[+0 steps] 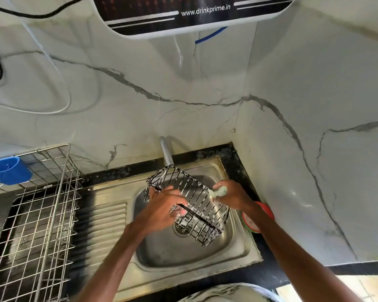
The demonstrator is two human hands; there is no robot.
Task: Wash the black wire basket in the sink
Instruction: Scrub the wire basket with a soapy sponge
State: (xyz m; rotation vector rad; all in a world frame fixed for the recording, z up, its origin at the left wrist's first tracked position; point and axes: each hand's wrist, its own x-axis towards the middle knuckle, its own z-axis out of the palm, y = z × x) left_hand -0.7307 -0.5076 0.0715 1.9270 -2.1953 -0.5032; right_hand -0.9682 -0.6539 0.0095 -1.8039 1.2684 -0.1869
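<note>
Left grip [164, 205] is holding the black wire basket [192, 192] steady while right grip [231, 195], pinching seemingly a scrubber [220, 191], should be rubbing every wire.

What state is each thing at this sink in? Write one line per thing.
black wire basket: tilted, soapy, held above the sink.
left hand: grips the basket's wires.
right hand: holds a scrub pad against the basket.
tap: no stream visible.
steel rack: upright, left of the sink.
</note>
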